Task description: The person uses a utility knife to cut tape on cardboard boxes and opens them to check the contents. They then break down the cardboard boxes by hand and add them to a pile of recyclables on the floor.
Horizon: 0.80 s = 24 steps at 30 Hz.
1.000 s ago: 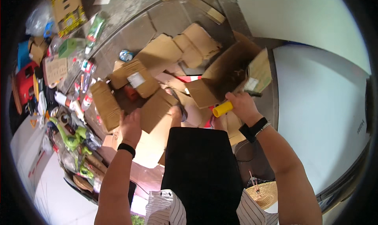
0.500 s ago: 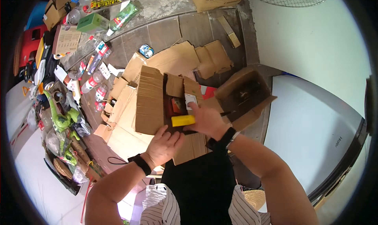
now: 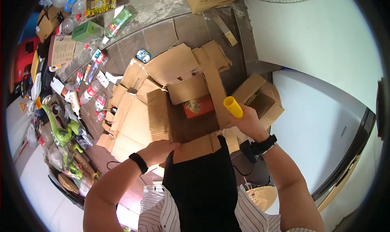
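Observation:
An opened cardboard box [image 3: 158, 116] stands before me with its flaps spread outward. A red box with a printed picture [image 3: 199, 107] lies inside it against the far wall. My left hand [image 3: 160, 151] grips the box's near left corner, thumb side at the rim of the near flap. In my right hand [image 3: 250, 122] is a tool with a thick yellow handle [image 3: 233, 107]; its end points up and away from me, beside the box's right flap. The tool's other end is hidden by my hand, so its kind does not show.
Flattened cardboard [image 3: 128, 126] spreads under and left of the box. A smaller open carton [image 3: 260, 100] stands at the right, near a white appliance [image 3: 313, 130]. A can [image 3: 143, 55], plastic bottles [image 3: 90, 91] and a green toy dinosaur [image 3: 61, 130] lie leftward.
My right hand has moved right with the yellow-handled tool, out from over the box, and turned its handle upward. The box's flaps now stand wider apart, and the box is turned.

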Motion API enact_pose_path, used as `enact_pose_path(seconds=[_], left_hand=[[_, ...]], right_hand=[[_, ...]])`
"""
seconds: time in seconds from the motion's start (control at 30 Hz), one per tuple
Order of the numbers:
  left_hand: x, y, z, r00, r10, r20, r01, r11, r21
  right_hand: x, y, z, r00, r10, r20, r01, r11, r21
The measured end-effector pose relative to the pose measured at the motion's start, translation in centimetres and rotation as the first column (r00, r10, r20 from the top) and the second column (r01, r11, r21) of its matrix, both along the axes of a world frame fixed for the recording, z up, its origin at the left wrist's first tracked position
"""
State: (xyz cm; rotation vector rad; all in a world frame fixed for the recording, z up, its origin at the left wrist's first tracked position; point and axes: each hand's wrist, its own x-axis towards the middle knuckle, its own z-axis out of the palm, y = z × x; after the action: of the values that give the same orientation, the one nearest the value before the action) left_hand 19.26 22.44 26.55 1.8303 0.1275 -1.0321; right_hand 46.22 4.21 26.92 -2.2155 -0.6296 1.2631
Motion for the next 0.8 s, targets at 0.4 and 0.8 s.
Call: enact_pose_path(seconds=[0.4,0.8], left_hand=[[9.9,-5.7,-11.3,0.166,0.745,-0.646,-0.916,0.360,0.180],[10.0,-8.7,-12.4,-0.091,0.767,-0.635,-0.976,-0.196,-0.097]], right_hand=[[-0.5,-4.0,6.7,0.990,-0.134,-0.052,0.140,0.981,0.137],[-1.6,-8.4,3.2,0.957,-0.152,-0.245,0.210,0.950,0.230]])
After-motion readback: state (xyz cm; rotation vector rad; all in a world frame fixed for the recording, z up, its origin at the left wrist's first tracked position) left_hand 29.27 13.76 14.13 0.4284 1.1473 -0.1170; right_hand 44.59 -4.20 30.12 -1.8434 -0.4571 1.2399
